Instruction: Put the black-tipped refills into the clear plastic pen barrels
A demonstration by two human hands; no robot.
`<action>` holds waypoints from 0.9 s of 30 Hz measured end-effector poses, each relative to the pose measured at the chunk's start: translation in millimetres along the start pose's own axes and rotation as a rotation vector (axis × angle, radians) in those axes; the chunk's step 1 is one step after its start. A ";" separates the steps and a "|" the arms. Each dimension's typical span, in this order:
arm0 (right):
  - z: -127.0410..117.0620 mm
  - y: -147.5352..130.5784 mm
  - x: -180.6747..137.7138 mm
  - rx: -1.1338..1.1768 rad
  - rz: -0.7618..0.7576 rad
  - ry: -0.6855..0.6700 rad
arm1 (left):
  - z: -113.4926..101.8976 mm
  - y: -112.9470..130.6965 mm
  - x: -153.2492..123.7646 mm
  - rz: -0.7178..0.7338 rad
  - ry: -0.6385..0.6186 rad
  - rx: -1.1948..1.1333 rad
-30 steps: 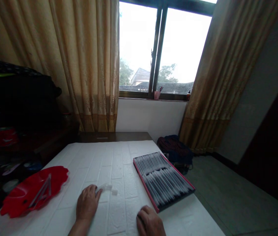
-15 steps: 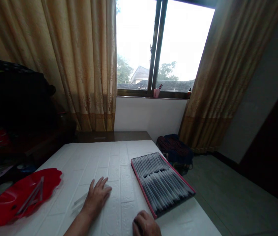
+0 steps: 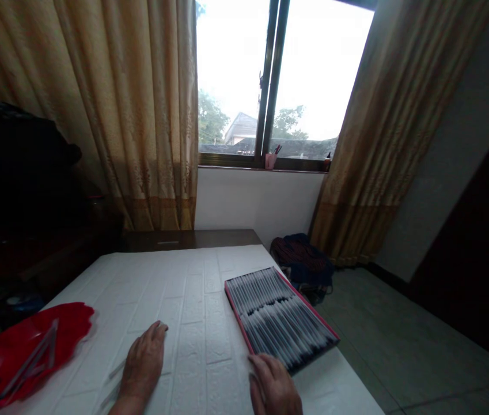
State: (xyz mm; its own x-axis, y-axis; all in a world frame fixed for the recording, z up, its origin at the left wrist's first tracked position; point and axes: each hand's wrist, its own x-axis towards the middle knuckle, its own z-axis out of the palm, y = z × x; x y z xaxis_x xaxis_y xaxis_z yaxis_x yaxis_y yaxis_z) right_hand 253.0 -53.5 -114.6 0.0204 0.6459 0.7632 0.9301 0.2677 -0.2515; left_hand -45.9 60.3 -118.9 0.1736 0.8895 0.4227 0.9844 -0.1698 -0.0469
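Observation:
My left hand (image 3: 144, 357) rests low over the white table, its fingers extended and close together. Thin clear plastic pieces (image 3: 117, 369) lie beside and partly under it; I cannot make out their exact kind. My right hand (image 3: 274, 383) is at the near corner of a shallow red-edged box (image 3: 239, 325). Its thumb and fingers are apart, with nothing visible between them, and it hides that corner; whether it touches the box is unclear. Inside the box, pen-like sticks (image 3: 285, 323) with clear bodies and dark ends lie in two rows.
A red scalloped plate (image 3: 71, 323) at the left holds a few clear strips (image 3: 32, 363). The white brick-patterned table cover (image 3: 192, 288) spreads under everything. Dark clothing (image 3: 304, 259) lies beyond the table's right edge. A pink pen cup (image 3: 270, 160) stands on the windowsill.
My left hand has drawn back to the left, its spread fingers coming together. My right hand has moved right and forward over the box's near corner. The view has shifted slightly.

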 end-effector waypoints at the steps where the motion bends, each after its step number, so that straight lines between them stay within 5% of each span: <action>1: -5.7 5.2 7.0 -0.031 0.033 -0.032 | 0.2 -0.5 0.3 0.000 -0.001 0.004; 7: -8.9 17.1 15.2 -0.063 0.039 -0.272 | -1.0 -0.8 -2.0 -0.010 -0.090 0.019; 15: -9.8 20.1 35.7 -0.176 0.177 -0.348 | -23.0 0.7 7.0 -0.080 -0.216 0.050; 20: -18.7 16.0 62.9 -0.309 0.246 -0.626 | -32.7 -18.7 11.6 -0.132 -0.273 -0.021; 27: -14.4 14.6 74.8 -0.353 0.276 -0.722 | -35.0 -55.0 -4.2 -0.086 -0.368 -0.192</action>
State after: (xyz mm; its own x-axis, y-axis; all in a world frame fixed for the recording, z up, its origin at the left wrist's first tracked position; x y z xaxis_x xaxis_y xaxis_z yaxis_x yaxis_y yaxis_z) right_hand 273.4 -11.6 -52.6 0.1355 0.9853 0.1041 0.9886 -0.1274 -0.0808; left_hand -101.8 51.0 -86.4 0.1241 0.9902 0.0647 0.9784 -0.1330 0.1583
